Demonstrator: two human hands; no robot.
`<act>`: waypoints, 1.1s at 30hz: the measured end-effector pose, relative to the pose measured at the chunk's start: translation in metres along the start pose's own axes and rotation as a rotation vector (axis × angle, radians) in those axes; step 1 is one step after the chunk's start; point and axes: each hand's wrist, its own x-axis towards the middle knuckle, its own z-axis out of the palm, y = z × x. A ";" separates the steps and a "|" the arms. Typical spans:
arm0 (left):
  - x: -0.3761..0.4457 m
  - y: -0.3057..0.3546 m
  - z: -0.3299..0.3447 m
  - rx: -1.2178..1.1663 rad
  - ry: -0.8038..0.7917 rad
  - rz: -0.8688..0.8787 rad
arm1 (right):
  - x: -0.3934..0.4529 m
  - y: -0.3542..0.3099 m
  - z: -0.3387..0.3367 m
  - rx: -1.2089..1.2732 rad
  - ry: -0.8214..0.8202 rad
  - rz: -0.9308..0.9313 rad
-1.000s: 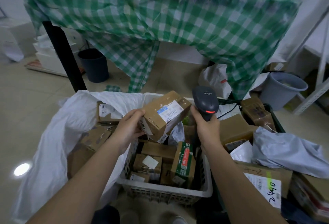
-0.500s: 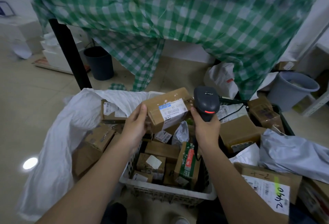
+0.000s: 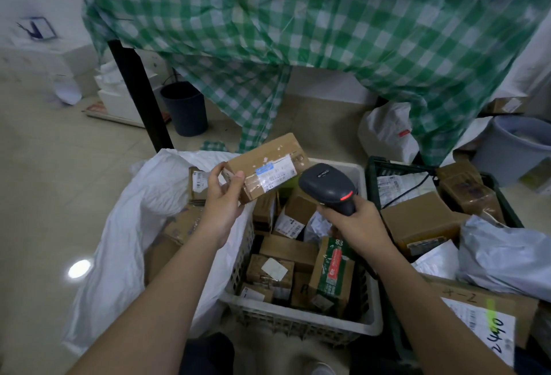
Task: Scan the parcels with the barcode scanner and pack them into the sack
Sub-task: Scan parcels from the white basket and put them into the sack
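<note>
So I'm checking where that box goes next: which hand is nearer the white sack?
Left. The left hand, holding the box, is over the sack edge; the right hand grips the scanner over the basket.

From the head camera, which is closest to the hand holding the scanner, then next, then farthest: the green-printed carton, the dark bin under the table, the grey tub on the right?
From the right hand:
1. Green-printed carton, just below it in the white basket.
2. Grey tub, far right on the floor.
3. Dark bin, upper left beside the table leg.
</note>
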 end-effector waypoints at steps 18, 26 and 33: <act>0.010 -0.007 -0.008 0.125 0.029 0.167 | -0.004 -0.007 0.006 -0.194 -0.183 0.015; 0.008 -0.006 -0.011 0.114 0.025 0.176 | -0.004 -0.010 0.007 -0.230 -0.177 -0.011; 0.003 -0.002 -0.018 0.096 0.044 0.173 | -0.004 -0.012 0.015 -0.190 -0.165 0.003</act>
